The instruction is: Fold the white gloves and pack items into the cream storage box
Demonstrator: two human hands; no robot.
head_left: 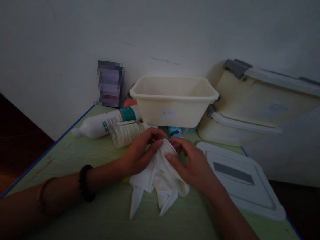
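Closest to me, a green tabletop (pixel 106 226) runs out beneath the forearms, a dark bracelet (pixel 84 184) on the left wrist. Over it hangs a white cloth (pixel 167 175), pointed ends downward, gathered at its top between the two hands; whether those ends touch the table I can't tell. The left hand (pixel 141 152) has thumb and curled fingers pinched on the gathered edge; the right hand (pixel 191 161) lays its thumb along the front, fingers bent behind, nearly closed on it. With so little cloth gripped, I'd say a loosened pinch could let the folds slump, and a leftward swing of the elbow could roll the clear bottle (pixel 126 133) lying just beyond. Its rows of print are too blurred to read, as is the lettering on the white bottle (pixel 98 125) beside it. A grey-white lid (pixel 230 191) lies to the right. Farther back, the cream tub (pixel 146 108) wears a pale label, its mark illegible; the stacked boxes (pixel 255 100) have smudged ones. No brand is readable.
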